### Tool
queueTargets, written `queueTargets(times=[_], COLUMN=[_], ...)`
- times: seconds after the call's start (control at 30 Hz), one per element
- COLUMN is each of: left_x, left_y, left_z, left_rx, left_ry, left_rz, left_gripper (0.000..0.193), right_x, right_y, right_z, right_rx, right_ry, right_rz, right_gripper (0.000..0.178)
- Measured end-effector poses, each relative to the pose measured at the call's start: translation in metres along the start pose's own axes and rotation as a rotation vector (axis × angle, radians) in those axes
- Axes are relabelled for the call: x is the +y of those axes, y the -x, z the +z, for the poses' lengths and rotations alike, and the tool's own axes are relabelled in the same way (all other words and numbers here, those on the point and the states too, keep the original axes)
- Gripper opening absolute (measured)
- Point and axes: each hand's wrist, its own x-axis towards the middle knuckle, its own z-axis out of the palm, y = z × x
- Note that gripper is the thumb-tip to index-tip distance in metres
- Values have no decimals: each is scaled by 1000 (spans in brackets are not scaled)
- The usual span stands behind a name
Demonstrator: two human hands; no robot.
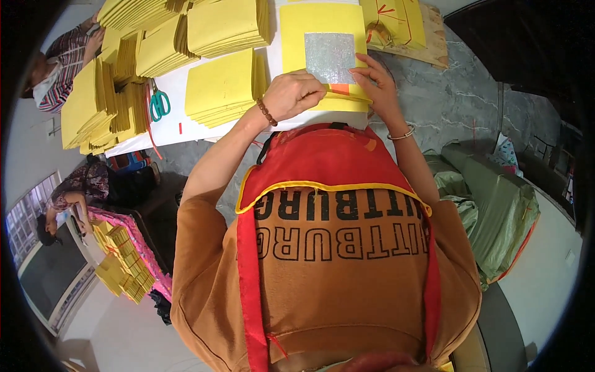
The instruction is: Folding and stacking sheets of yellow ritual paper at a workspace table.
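A yellow paper sheet [292, 37] with a shiny silver square [330, 57] and an orange strip below it lies on a stack at the near table edge. My left hand [294, 95], a brown bead bracelet on its wrist, is closed at the sheet's lower left, by the silver square's corner. Whatever its curled fingers may pinch is hidden. On the sheet's right side rests my right hand [379, 87], fingers apart, fingertips at the silver square's right edge. Just left of my left hand lies a fanned stack of yellow paper [220, 87].
Several more yellow paper stacks [226, 26] cover the white table's far left, near teal-handled scissors [160, 104]. A tied yellow bundle [406, 22] sits on wooden boards at far right. Green wrapped bales [496, 211] stand right. Two other people work at left, one beside a pink-covered table [145, 257].
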Motion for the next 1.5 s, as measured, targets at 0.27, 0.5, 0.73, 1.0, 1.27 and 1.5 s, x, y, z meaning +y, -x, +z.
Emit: queueTargets(times=[0.27, 0.5, 0.73, 1.0, 1.27, 1.5], left_x=[-4, -8, -2, -20, 7, -2], left_y=[0, 1, 3, 8, 29, 14], left_z=[-2, -4, -38, -35, -24, -5], left_rx=[-21, -12, -4, 49, 42, 275], left_ry=[227, 407, 217, -133, 38, 123], left_rz=[-210, -432, -156, -114, -96, -590], left_gripper=[15, 16, 38, 29, 24, 26], right_x=[2, -5, 19, -14, -36, -36], right_y=[-1, 1, 2, -6, 9, -3], right_z=[-6, -18, -8, -21, -35, -22], right_rx=[-40, -209, -93, -87, -347, -325], right_ry=[-127, 126, 24, 176, 406, -10], right_rz=[19, -243, -120, -231, -421, 422], right_gripper=[29, 26, 24, 20, 20, 27])
